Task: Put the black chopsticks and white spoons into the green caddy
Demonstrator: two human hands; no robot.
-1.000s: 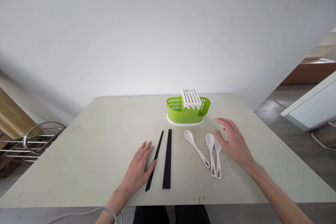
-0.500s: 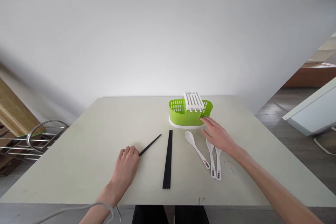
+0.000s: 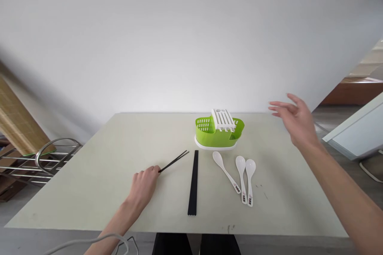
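Observation:
My left hand (image 3: 145,183) is closed around a pair of black chopsticks (image 3: 175,161), whose thin ends stick out to the upper right, slightly apart. Just right of it, more black chopsticks (image 3: 193,185) lie side by side on the table. My right hand (image 3: 296,121) is raised at the right, fingers apart, holding nothing. A green cutlery holder (image 3: 212,140) with a white slotted top (image 3: 224,119) and a white base stands near the wall. In front of it lie three white spoons: one slanted spoon (image 3: 226,172), a middle spoon (image 3: 242,179) and a right spoon (image 3: 250,181).
The pale table (image 3: 98,183) meets a white wall (image 3: 191,48) at the back. A metal rack (image 3: 38,165) and a rolled bamboo mat (image 3: 20,117) are at the left. A grey cable (image 3: 86,241) crosses my left forearm. White furniture (image 3: 359,127) stands at the right.
My right hand has left the holder's right side and moved up and right. A second chopstick tip now shows from my left hand. All three spoon bowls are now uncovered.

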